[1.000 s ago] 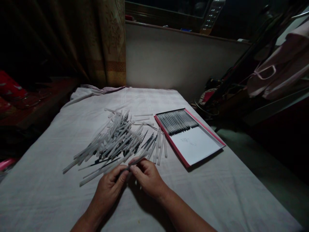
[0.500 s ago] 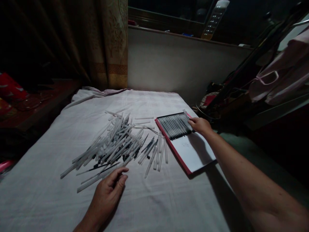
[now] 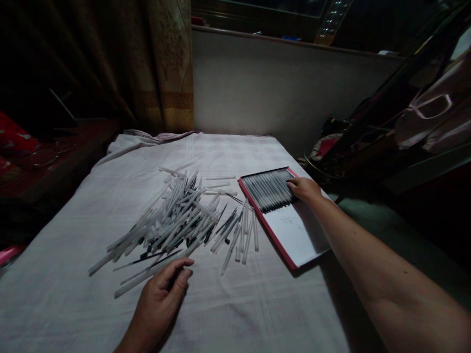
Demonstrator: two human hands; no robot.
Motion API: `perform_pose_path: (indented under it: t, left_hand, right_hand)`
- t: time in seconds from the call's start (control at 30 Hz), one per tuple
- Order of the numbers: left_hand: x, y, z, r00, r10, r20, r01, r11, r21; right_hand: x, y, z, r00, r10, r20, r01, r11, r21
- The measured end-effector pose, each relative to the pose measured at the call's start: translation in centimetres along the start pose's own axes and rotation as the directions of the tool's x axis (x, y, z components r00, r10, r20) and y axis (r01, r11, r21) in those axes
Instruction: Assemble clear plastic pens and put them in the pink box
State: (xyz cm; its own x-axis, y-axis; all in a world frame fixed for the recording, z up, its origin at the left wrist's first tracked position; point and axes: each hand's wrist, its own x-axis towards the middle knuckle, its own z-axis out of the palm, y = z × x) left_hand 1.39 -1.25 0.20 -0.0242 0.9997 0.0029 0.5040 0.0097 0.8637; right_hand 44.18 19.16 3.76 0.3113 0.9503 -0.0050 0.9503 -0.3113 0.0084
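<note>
My right hand (image 3: 306,189) reaches into a shallow red-edged box (image 3: 270,236) on the right of the table, its fingers pinched at the right end of a row of pens (image 3: 267,189). These clear pens with dark tips lie side by side in the far half of the box; the one at my fingertips is mostly hidden. My left hand (image 3: 162,294) rests on the cloth, empty, with thumb and forefinger slightly apart. Just beyond it spreads a loose heap of clear pen barrels, dark caps and refills (image 3: 176,211). Several more pens (image 3: 245,233) lie between heap and box.
A pale checked cloth (image 3: 228,309) covers the table. A patterned curtain (image 3: 176,63) hangs behind, beside a plain wall (image 3: 257,88) with a sill holding a bottle (image 3: 333,22). At left stands a dark red side table (image 3: 81,142); pink cloth (image 3: 423,122) hangs at right.
The pen in my right hand, whose end stuck up past the box's far edge, has come down into the row. My left hand stays nearly still. The view has shifted slightly.
</note>
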Motion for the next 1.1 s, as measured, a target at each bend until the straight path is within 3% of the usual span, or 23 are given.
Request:
perform_pose_path:
  t: [0.33, 0.47, 0.6, 0.7, 0.8, 0.93, 1.1]
  left_hand:
    - [-0.1, 0.0, 0.1, 0.998, -0.038, 0.056, 0.042, 0.996, -0.073]
    - [0.0, -0.1, 0.1, 0.998, -0.04, 0.043, 0.044, 0.993, -0.11]
    - [0.1, 0.3, 0.1, 0.993, -0.086, 0.081, 0.101, 0.973, -0.206]
    - [0.0, 0.8, 0.1, 0.99, -0.1, 0.095, 0.122, 0.956, -0.266]
    - [0.1, 1.0, 0.1, 0.991, -0.093, 0.1, 0.118, 0.95, -0.29]
    - [0.1, 0.9, 0.2, 0.991, -0.075, 0.108, 0.105, 0.945, -0.309]
    - [0.2, 0.4, 0.3, 0.993, -0.043, 0.108, 0.073, 0.951, -0.299]
  right_hand:
    - [-1.7, -1.2, -1.6, 1.0, -0.006, -0.02, 0.006, 1.0, -0.021]
    - [-3.3, -3.3, -3.5, 0.985, -0.125, -0.115, 0.127, 0.992, 0.004]
    - [-6.1, -7.9, -5.2, 0.923, -0.341, -0.176, 0.354, 0.934, 0.049]
    - [-8.9, -12.1, -5.5, 0.848, -0.519, -0.109, 0.529, 0.842, 0.103]
    - [-11.9, -15.6, -4.8, 0.783, -0.622, -0.016, 0.617, 0.774, 0.14]
    - [-14.9, -18.2, -3.2, 0.805, -0.593, 0.009, 0.584, 0.796, 0.159]
    - [-16.4, -18.7, -2.1, 0.864, -0.502, 0.044, 0.488, 0.854, 0.179]
